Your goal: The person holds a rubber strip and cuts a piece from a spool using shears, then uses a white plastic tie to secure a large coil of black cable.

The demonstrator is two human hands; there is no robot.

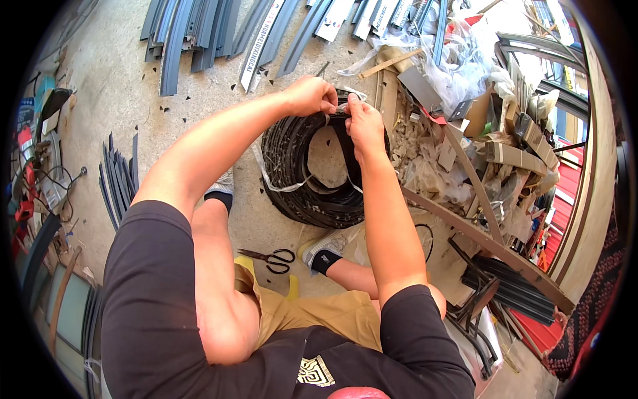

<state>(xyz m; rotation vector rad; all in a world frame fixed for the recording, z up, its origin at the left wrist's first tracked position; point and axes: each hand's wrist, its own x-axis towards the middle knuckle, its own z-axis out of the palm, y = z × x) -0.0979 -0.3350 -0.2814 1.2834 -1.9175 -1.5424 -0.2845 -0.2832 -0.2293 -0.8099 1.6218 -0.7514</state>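
Observation:
A thick coil of black strip (286, 149), perhaps rubber seal, lies on the concrete floor between my feet. White ties (287, 188) loop around it at the left and lower right. At its far side my left hand (310, 96) is closed in a pinch on a thin whitish tie. My right hand (365, 125) pinches the same tie, thumb and forefinger close to the left fingertips. Whether the tie is knotted there is too small to tell. Black-handled scissors (278, 261) rest on the floor nearer to me, just left of my right shoe (332, 247).
Grey metal profiles (179, 50) lie along the far floor, with shorter dark strips (119, 174) at left. A heap of plastic film (458, 73), cardboard and offcuts fills the right. A long brown bar (492, 247) slants across there. Tools and cables (50, 176) sit far left.

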